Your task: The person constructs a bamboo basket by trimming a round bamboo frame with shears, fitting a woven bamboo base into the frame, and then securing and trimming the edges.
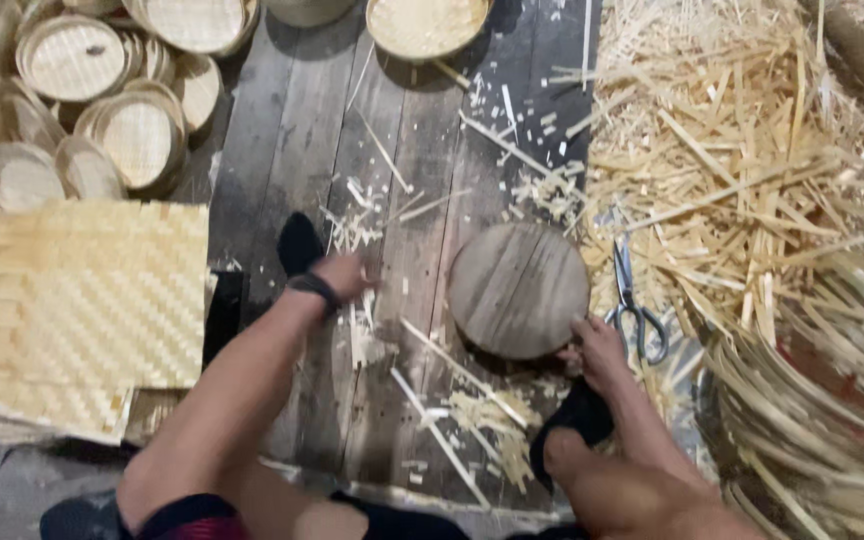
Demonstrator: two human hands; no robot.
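1. Two hands were low on the plank floor [292, 130]: the left hand [344, 275], at frame centre, was blurred, fingers curled among loose bamboo slivers [362, 335]; grip unclear.
2. The right hand [597, 350] gripped the lower right edge of a round wooden block [518, 288], lying flat, grain running upper right.
3. Scissors [632, 300] lay just right, tips toward the top.
4. Woven mats [77, 300] were stacked at left; round woven trays [102, 100] were piled upper left.

Pale straw-yellow woven bamboo mat [77, 300] in herringbone pattern, grey-brown streaked round wooden block [518, 290], dark weathered grey floor planks [302, 130], cream bamboo offcuts [732, 150], black wristband [314, 289], tan round woven trays [72, 58]
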